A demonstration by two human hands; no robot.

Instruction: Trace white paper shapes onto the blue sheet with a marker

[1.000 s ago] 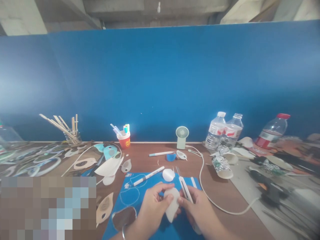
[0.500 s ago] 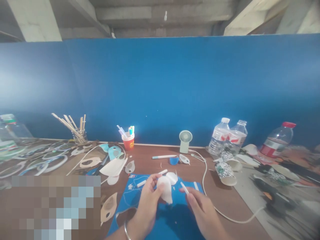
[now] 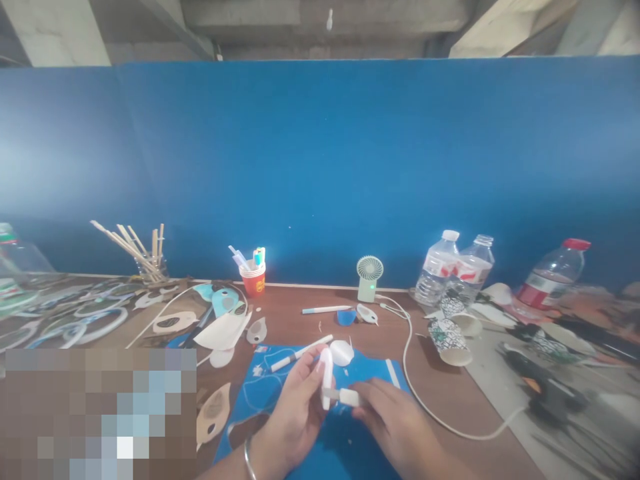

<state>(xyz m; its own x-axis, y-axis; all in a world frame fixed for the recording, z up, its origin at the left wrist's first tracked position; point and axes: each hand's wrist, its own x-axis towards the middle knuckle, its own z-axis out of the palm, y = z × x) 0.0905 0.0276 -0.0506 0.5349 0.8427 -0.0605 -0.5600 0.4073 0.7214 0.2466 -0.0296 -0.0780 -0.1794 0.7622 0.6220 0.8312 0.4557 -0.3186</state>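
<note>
the white piece (image 3: pixel 327 375) is held on edge above the blue sheet (image 3: pixel 325 450); take it as the clock's centre, with twelve toward the blue partition (image 3: pixel 320 153). the left hand (image 3: pixel 300 393) comes in from about seven o'clock, pinching the piece between thumb and fingers. the right hand (image 3: pixel 383 413), at four, is wrapped round a white-handled cutter (image 3: pixel 350 398), its grey blade (image 3: pixel 331 394) pointing to nine and overlapping the piece's lower end. whether it bites or merely rests there, i can't tell.

it looks to me like paring that edge. to do it well, i'd want the left thumb up toward twelve, out of the blade's line, since the tip points at that palm. short, shallow strokes should suit such a light-looking piece; a hard push might slip or gouge. turning the piece rather than twisting the wrist should leave the curve smoother. the white marker (image 3: pixel 300 355), at ten, and the white disc (image 3: pixel 341 353), at one, lie near, so small movements seem best.
</note>
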